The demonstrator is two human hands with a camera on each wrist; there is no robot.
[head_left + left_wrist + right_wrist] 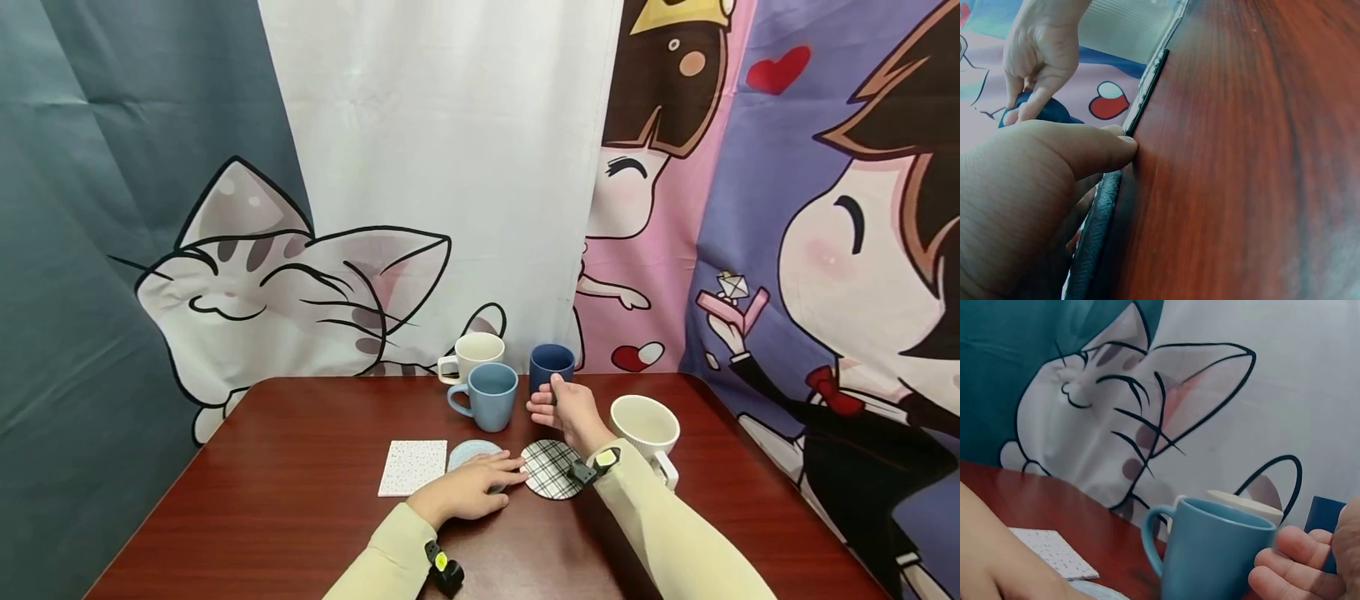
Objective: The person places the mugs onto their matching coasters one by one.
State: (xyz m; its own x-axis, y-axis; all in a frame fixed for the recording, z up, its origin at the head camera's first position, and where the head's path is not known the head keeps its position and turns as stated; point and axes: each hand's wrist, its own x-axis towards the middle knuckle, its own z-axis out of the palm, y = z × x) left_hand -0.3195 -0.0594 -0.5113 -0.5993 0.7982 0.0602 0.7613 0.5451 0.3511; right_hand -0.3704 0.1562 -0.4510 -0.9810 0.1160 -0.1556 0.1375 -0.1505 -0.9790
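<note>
My right hand (573,412) is at the dark blue mug (551,360) at the back, thumb and curled fingers pinching its handle at the near side. In the left wrist view its fingertips meet the dark blue mug (1054,111). My left hand (468,486) lies palm down with extended fingers over the light blue round coaster (472,450), partly hiding it. Its fingertips reach the edge of the plaid round coaster (551,471). In the left wrist view the thumb lies along the coasters' near edges. Just left of the right hand stands a light blue mug (1219,550).
A speckled white square coaster (414,468) lies left of the left hand. Behind the light blue mug is a white mug (478,352). A ribbed cream mug (645,423) stands beside the right wrist. The cartoon curtain (450,167) hangs behind the table (300,483).
</note>
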